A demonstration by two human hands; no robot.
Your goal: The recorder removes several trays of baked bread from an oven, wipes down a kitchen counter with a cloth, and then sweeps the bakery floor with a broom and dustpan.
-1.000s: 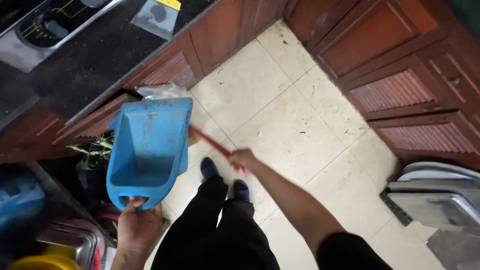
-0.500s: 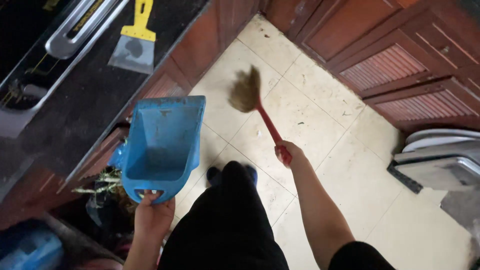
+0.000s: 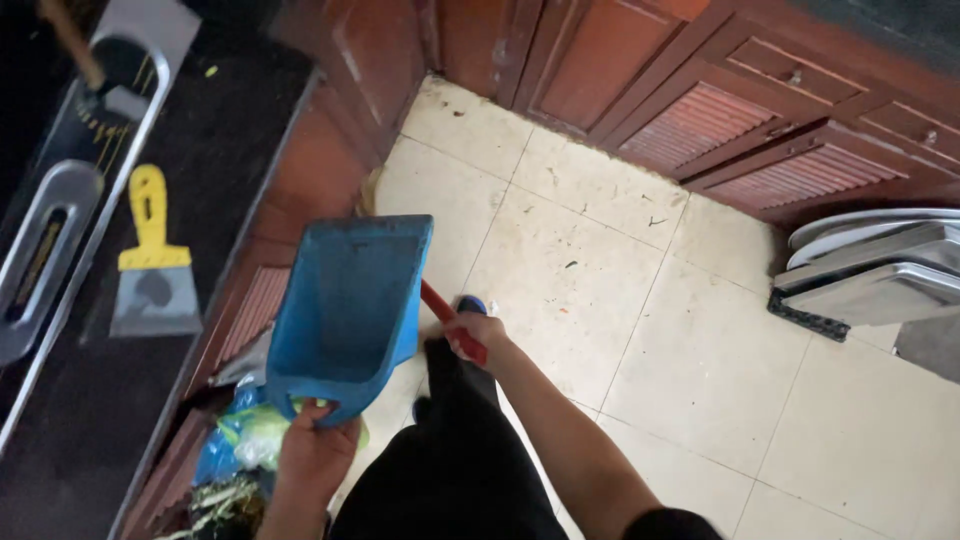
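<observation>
Pale tiled floor [image 3: 640,330] fills most of the view, speckled with small dark bits of dirt. Reddish wooden cabinets [image 3: 700,110] with slatted doors run along the far side and down the left under a black countertop [image 3: 130,330]. Metal trays [image 3: 870,270] are stacked at the right edge, contents not visible. Blue dustpan [image 3: 350,305] is held raised above the floor, just beside the left cabinet front, open side facing up toward the camera; its inside looks empty, only bare blue plastic showing. Below it, a blue bag [image 3: 225,450] sits against the cabinet base with greenish and dry plant scraps in it. A scraper [image 3: 152,255] with yellow handle lies flat on the countertop, beside a long metal handle [image 3: 45,255]. Left hand [image 3: 318,452] is curled around the dustpan's handle from below, fingers wrapped tight. Right hand [image 3: 478,335] is closed in a fist around a red broom handle [image 3: 445,318], which runs behind the dustpan; brush end hidden. Black trousers and a blue shoe [image 3: 472,303] show below the hands
</observation>
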